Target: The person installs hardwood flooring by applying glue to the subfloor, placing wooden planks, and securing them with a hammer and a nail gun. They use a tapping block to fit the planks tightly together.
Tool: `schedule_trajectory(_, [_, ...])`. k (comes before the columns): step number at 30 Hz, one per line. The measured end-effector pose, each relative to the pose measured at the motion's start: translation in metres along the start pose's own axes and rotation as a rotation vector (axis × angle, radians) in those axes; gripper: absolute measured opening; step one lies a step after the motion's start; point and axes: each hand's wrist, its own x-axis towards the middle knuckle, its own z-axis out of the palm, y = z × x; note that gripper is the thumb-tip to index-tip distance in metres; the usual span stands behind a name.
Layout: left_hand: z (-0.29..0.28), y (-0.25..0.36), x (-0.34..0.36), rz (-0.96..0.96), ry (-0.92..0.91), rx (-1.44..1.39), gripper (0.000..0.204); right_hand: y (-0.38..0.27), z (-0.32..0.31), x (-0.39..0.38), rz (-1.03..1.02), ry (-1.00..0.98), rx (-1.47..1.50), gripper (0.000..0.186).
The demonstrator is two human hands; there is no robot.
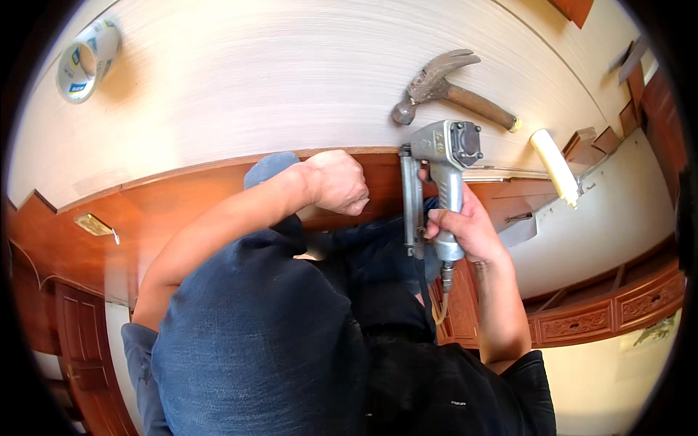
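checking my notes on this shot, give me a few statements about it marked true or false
1. The right hand holds a nail gun. True.
2. The hammer and the tape roll are on the pale board. True.
3. The hammer is left of the tape roll. False: it is to the right.
4. A pale bottle is right of the hammer. True.
5. The left hand touches the hammer. False: it is curled, apart from it.

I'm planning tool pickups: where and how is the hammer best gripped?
The hammer is probably best gripped around its outer handle, from the right: it lies on its side, handle slanting right with its end uncovered, while the nail gun appears close to its head.
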Motion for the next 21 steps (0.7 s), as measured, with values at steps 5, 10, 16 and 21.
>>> schedule_trajectory(5, [-0.003,0.000,-0.001,0.035,0.088,0.005,0.031,0.001,-0.048,-0.002,-0.002,0.025,-0.014,0.063])
schedule_trajectory(10, [0.002,0.000,-0.001,0.053,0.133,-0.033,0.029,-0.006,-0.074,-0.001,0.047,-0.016,0.081,0.063])
schedule_trajectory(16, [0.004,-0.001,0.001,0.057,0.147,-0.026,0.030,-0.006,-0.100,-0.003,0.039,-0.010,0.008,0.059])
schedule_trajectory(21, [0.003,-0.003,-0.001,0.076,0.123,-0.004,0.031,0.002,-0.108,-0.004,0.032,0.034,-0.059,0.057])
